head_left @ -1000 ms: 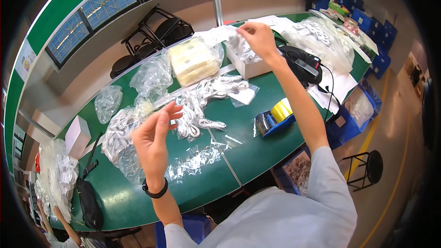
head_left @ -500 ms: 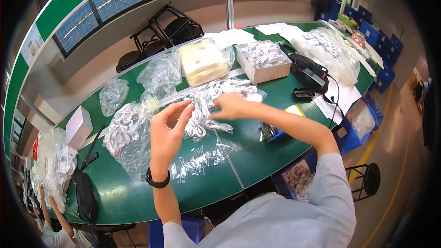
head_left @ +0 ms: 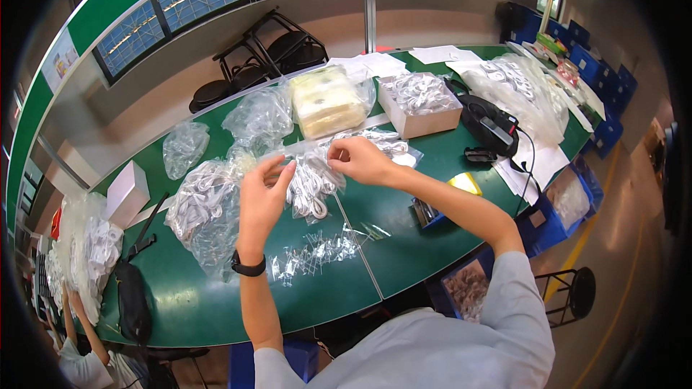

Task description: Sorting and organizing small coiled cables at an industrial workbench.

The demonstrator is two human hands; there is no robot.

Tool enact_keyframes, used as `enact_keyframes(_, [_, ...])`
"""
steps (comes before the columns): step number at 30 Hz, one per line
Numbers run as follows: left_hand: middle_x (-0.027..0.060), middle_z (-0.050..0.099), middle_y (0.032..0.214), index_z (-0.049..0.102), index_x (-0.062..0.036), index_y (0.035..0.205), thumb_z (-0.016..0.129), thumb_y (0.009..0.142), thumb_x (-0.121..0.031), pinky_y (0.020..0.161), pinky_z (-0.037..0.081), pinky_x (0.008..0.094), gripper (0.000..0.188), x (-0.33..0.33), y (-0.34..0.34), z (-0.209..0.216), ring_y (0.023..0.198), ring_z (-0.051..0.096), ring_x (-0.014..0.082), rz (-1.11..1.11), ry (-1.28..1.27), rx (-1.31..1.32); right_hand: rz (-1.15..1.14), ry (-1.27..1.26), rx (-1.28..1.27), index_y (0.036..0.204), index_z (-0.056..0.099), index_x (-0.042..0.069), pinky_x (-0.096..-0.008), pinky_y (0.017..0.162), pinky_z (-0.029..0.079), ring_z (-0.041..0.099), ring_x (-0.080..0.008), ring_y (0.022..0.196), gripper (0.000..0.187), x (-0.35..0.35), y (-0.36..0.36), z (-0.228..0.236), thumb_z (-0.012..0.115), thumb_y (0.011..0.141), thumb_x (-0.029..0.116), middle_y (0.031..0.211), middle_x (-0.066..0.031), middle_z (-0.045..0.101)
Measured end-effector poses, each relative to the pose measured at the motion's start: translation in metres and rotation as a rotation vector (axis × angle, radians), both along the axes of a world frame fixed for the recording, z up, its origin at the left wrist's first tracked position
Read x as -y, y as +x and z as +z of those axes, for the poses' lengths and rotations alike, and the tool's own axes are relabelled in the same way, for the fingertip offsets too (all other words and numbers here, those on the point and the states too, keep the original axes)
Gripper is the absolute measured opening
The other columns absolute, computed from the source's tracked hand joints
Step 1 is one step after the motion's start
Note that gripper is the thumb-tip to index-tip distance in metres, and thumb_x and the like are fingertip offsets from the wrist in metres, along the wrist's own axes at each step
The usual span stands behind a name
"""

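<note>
Both my hands are raised over the middle of the green table. My left hand, with a black band on its wrist, has its thumb and fingertips drawn close together; I cannot make out what is between them. My right hand is pinched closed opposite it, and what it holds, if anything, is too small to tell. Below and between them lie coiled white cables, some in clear plastic bags. Nearer to me are scattered small clear-and-white strips. By my left hand sits a clear bag of white cables.
A stack of yellowish plastic bags and an open box of white coils stand at the back. Right of them lies a black pouch. A blue tray sits under my right forearm. Another person's arms are at far left.
My right hand has gone from blurred, with fingers extended, to pinched closed beside the cables. My left hand stays nearly in place. The view has shifted slightly.
</note>
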State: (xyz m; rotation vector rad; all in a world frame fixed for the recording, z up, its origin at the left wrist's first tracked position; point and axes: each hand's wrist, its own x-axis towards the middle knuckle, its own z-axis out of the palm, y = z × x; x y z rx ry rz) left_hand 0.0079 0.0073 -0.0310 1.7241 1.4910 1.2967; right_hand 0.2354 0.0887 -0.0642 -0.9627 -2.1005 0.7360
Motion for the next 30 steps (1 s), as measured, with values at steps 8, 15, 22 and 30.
enact_keyframes(8, [0.0161, 0.071, 0.114, 0.059, 0.0091, 0.129, 0.063, 0.1, -0.026, 0.083, 0.052, 0.028, 0.045, -0.009, 0.02, -0.018, 0.099, 0.066, 0.0141, -0.164, -0.026, 0.4, 0.011, -0.06, -0.31, 0.094, 0.066, -0.004, -0.029, 0.078, 0.054, 0.069, -0.0138, 0.081, 0.013, 0.051, -0.017, 0.036, 0.069, 0.09, 0.008, 0.083, -0.0092, 0.072])
enact_keyframes(15, [0.005, 0.07, 0.101, 0.062, 0.0047, 0.125, 0.053, 0.105, -0.027, 0.078, 0.053, 0.0252, 0.039, -0.004, 0.026, -0.007, 0.09, 0.064, 0.0075, -0.26, -0.037, 0.561, 0.17, 0.027, -0.393, 0.1, 0.066, -0.003, -0.0301, 0.077, 0.055, 0.07, -0.015, 0.081, 0.018, 0.066, -0.023, 0.047, 0.072, 0.089, 0.01, 0.091, -0.0109, 0.073])
enact_keyframes(22, [0.0107, 0.072, 0.104, 0.062, 0.0028, 0.124, 0.05, 0.106, -0.027, 0.074, 0.056, 0.0268, 0.037, 0.006, 0.031, 0.006, 0.085, 0.071, 0.016, -0.348, -0.102, 0.553, 0.175, -0.277, -0.724, 0.116, 0.058, -0.003, -0.0263, 0.075, 0.057, 0.066, -0.0122, 0.08, 0.029, 0.043, -0.029, 0.051, 0.065, 0.097, 0.019, 0.082, -0.0034, 0.065])
enact_keyframes(30, [0.0148, 0.072, 0.109, 0.061, 0.0035, 0.125, 0.046, 0.107, -0.027, 0.084, 0.057, 0.0311, 0.038, 0.01, 0.025, 0.013, 0.094, 0.072, 0.0203, -0.415, -0.145, 0.4, 0.267, -0.335, -0.522, 0.104, 0.068, -0.003, -0.0248, 0.078, 0.053, 0.064, -0.0099, 0.087, 0.02, 0.037, -0.017, 0.058, 0.066, 0.097, 0.015, 0.096, -0.0052, 0.068])
